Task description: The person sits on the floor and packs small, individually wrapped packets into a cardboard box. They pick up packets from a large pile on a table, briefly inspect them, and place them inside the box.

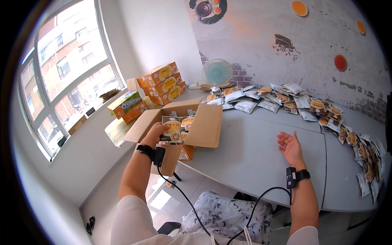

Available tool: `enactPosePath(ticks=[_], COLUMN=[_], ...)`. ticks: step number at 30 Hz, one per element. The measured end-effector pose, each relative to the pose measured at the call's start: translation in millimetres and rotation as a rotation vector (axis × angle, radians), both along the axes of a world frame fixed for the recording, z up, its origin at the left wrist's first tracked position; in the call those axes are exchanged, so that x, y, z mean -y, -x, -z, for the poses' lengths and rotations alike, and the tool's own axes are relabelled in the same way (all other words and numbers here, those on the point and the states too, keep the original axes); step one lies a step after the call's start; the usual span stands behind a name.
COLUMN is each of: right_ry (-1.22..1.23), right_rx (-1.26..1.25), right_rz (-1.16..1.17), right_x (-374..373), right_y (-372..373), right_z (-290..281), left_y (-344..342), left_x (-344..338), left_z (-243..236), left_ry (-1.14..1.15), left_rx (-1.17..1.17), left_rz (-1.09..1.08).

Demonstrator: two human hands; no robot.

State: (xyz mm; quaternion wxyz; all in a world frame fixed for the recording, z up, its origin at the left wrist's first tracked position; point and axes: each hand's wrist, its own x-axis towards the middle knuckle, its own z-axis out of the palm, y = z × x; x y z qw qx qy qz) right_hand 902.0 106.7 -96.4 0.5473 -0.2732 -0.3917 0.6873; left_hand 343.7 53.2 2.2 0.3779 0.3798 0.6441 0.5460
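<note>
My left hand (pixel 155 134) is closed on the edge of a dark sachet with an orange picture (pixel 172 129), held at the mouth of an open cardboard box (pixel 207 127). Inside the box, beside that sachet, more sachets with the same print (pixel 187 122) show; the box's lower part is partly hidden by its flaps. Over the grey table, my right hand (pixel 290 148) is open with the palm turned up and fingers apart, holding nothing. Each wrist wears a black strap with a small device and a cable.
Loose sachets (pixel 269 105) lie heaped along the table's back and right side. Orange cartons (pixel 163 83) are stacked beyond the box, near a fan (pixel 217 72). A green-and-orange carton (pixel 124 104) stands at the left by the window. One sachet (pixel 170 184) lies on the floor.
</note>
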Motion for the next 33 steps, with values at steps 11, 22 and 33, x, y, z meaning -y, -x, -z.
enactPosePath(ticks=[11, 22, 33], right_ry=[-0.003, -0.011, -0.007], right_rx=[0.002, 0.018, -0.001], right_rz=[0.005, 0.007, -0.030], right_x=[0.6, -1.1, 0.7], right_y=[-2.1, -9.2, -5.7], right_z=[0.7, 6.0, 4.8], left_y=[-28.1, -62.3, -64.9], left_x=[-4.0, 5.2, -37.2], left_z=[6.3, -11.6, -18.2], left_ry=[0.143, 0.479, -0.179], left_rx=[0.064, -0.651, -1.346], left_rz=[0.082, 0.191, 0.054])
